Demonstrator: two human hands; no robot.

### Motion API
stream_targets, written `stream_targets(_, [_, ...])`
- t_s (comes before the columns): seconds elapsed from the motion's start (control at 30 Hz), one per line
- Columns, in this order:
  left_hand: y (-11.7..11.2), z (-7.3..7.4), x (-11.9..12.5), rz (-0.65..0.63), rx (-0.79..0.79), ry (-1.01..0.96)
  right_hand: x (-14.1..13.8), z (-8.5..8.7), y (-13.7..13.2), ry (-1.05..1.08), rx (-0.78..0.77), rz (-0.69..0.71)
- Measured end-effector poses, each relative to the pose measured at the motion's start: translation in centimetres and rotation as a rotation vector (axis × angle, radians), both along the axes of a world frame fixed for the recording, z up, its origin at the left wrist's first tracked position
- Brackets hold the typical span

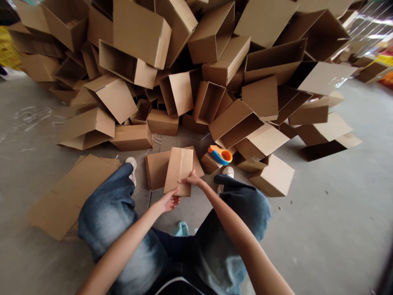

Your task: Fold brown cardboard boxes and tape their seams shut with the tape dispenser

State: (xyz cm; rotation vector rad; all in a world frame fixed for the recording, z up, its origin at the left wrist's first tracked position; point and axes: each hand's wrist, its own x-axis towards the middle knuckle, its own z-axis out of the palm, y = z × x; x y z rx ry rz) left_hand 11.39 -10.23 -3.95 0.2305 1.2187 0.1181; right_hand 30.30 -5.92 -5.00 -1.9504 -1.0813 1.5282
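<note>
Between my knees a small cardboard box (175, 164) is held tilted, a strip of clear tape running down the seam of its upper face. My left hand (169, 200) grips its near left corner, with the thumb at the edge and the fingers curled beneath. On the right side, my right hand (193, 179) is closed around the edge, thumb over the face. Behind it another cardboard box (156, 170) rests on the floor, partly hidden. An orange and blue tape dispenser (220, 155) lies on a small carton (209, 164) to the right.
A large heap of open cardboard boxes (178, 92) rises in front of me. Flattened cardboard sheets (70, 196) lie on the concrete floor (331, 213) by my left knee. Something light teal (182, 228) sits between my legs. Yellow crates (9, 49) stand far left.
</note>
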Motion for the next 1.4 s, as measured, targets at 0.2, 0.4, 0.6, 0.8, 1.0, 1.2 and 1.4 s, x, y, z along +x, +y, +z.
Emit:
stream_targets(0.2, [-0.1, 0.0, 0.1, 0.013, 0.016, 0.022, 0.0, -0.3, 0.0, 0.028, 0.0, -0.006])
stream_targets(0.4, [-0.1, -0.5, 0.2, 0.007, 0.024, 0.051, 0.1, 0.0, 0.1, 0.017, -0.019, 0.0])
stream_targets(0.6, [-0.6, -1.1, 0.4, 0.004, 0.078, 0.142, 0.0, 0.3, 0.0, 0.039, -0.004, -0.009])
stream_targets(0.8, [-0.9, -1.6, 0.3, 0.039, 0.119, 0.153, -0.1, 0.7, 0.0, 0.03, -0.013, 0.009])
stream_targets(1.0, [-0.9, -1.9, 0.6, 0.03, 0.064, 0.097, -0.1, 0.1, -0.1, 0.018, -0.009, 0.008])
stream_targets(1.2, [-1.1, -1.8, 0.9, 0.076, 0.049, 0.029, -0.2, 0.3, -0.2, 0.007, -0.011, 0.002])
stream_targets(1.4, [-1.0, -1.9, 0.7, 0.074, 0.053, 0.067, -0.2, 1.0, -0.2, 0.007, -0.017, 0.008])
